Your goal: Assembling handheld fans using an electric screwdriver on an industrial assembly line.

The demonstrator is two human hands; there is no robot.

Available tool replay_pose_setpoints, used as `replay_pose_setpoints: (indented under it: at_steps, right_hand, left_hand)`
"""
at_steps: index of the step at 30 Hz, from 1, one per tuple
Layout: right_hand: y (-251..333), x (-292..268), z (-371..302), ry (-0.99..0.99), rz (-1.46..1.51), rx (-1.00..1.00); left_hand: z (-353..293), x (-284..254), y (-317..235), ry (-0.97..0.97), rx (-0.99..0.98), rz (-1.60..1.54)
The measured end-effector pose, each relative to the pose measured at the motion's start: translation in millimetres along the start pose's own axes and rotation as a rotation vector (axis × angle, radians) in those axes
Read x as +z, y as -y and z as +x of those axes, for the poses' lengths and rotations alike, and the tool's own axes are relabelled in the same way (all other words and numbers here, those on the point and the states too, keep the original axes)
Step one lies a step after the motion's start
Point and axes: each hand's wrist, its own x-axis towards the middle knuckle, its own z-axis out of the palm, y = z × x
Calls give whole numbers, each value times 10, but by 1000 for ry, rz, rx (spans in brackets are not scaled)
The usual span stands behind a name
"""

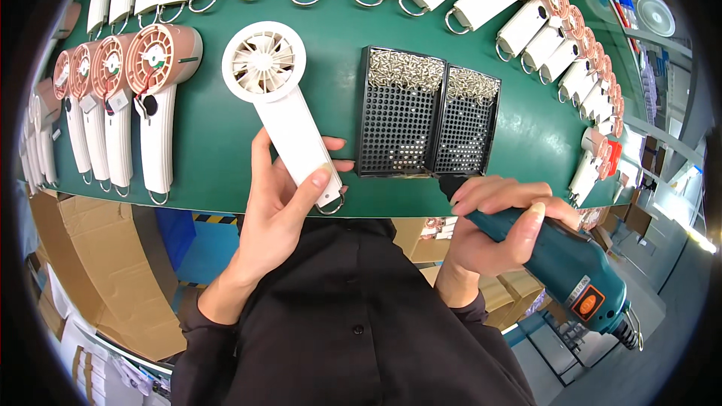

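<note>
In the head view, a centre-left fan (283, 114), probably light, stiff and best taken by its handle (295, 139), is being gripped there by the left hand (277, 199), fingers closed, a power screwdriver (575, 271) by the right hand (492, 234).

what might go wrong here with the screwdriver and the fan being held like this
The screwdriver in the right hand has its dark tip close to the screw trays; a slip might jolt them and scatter the loose screws.

The left hand holds the white fan low on its handle, so the round head could swing if bumped.
</note>
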Motion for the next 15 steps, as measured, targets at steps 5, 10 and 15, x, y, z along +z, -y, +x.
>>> replay_pose_setpoints:
  at_steps: [5,10,15]
  right_hand:
    - [65,22,-28,-111,86,-52]
    - [249,239,-72,-111,176,-159]
    - [234,424,-224,99,338,-233]
  left_hand:
    - [-7,-35,43,3,18,-26]
    - [6,-24,49,9,16,-41]
    - [-4,-48,73,19,16,-6]
